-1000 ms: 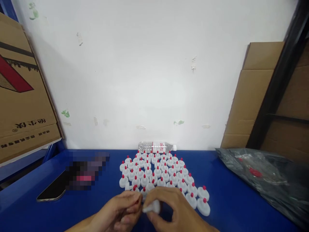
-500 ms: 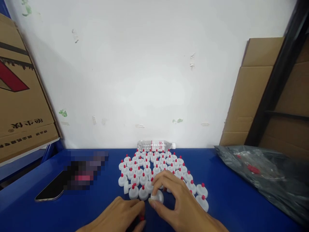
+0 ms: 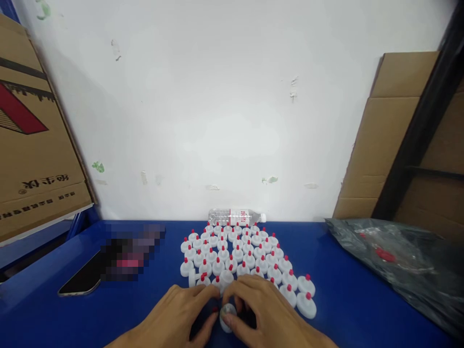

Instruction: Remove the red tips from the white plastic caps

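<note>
My right hand (image 3: 266,309) is closed on a white nozzle cap (image 3: 226,326), whose round open side is turned partly toward me. My left hand (image 3: 181,309) pinches a small red tip cap (image 3: 215,309) between thumb and forefinger, close beside that white piece. Just beyond my fingers stand several white nozzle caps with red tips (image 3: 305,304), packed in loose rows on the blue table (image 3: 145,261). One nozzle cap (image 3: 192,278) lies on its side at the left of the group. My fingers hide part of the nearest row.
A clear plastic bottle (image 3: 237,217) lies against the white wall behind the caps. At left are a phone (image 3: 81,280) and a blurred-out patch. A dark grey plastic bag (image 3: 353,246) with red pieces in clear wrap sits at right. Cardboard (image 3: 380,140) leans behind it.
My right hand has brought the white nozzle cap nearer to me and left, beside the red tip cap in my left hand. The hands are closer together. The view has shifted slightly.
</note>
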The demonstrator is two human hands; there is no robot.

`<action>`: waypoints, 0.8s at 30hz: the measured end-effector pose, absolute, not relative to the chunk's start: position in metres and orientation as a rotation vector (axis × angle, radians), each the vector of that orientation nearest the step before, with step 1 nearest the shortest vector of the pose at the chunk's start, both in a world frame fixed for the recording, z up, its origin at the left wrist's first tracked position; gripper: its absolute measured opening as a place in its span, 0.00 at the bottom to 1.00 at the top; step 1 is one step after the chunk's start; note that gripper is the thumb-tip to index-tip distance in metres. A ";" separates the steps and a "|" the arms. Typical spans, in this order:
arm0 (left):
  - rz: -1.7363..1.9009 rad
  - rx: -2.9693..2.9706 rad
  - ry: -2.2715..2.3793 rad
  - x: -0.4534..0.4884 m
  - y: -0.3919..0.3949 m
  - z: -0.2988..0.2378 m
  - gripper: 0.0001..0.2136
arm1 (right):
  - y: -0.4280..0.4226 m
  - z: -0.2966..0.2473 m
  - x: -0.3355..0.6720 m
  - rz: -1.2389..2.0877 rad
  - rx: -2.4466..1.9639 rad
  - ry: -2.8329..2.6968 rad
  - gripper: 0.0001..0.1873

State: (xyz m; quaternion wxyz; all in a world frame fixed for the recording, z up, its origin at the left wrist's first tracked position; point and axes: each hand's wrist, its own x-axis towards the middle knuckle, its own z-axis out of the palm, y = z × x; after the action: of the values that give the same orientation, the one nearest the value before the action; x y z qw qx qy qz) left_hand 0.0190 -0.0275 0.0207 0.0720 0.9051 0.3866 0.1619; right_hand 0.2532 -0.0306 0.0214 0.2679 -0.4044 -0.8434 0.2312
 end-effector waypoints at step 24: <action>0.275 2.913 1.431 -0.002 0.002 0.041 0.10 | -0.029 0.032 0.255 0.641 -0.900 -2.269 0.13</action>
State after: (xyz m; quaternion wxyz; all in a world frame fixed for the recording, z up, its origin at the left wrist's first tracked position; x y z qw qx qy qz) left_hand -0.0022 0.0018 0.0412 -0.0577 0.8929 0.4385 0.0843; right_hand 0.2548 -0.0292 0.0319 0.3040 -0.3398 -0.8564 0.2421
